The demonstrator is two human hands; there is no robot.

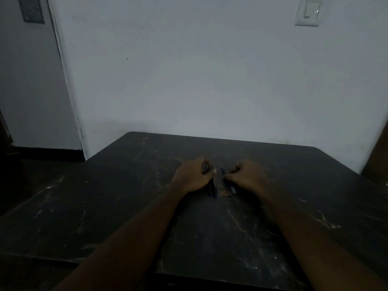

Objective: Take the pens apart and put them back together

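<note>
The scene is dim. My left hand rests on the dark table near its middle, its fingers closed around a small bundle of dark pens whose ends stick out toward me. Just to the right, my right hand pinches a single blue pen, with its tip pointing away past my fingertips and its back end lying on the table. The two hands are a short gap apart. How many pens the left hand holds is hard to tell.
A scratched black table fills the lower half of the view, its far edge against a white wall. A light switch sits high on the right. A brown object stands at the table's right edge.
</note>
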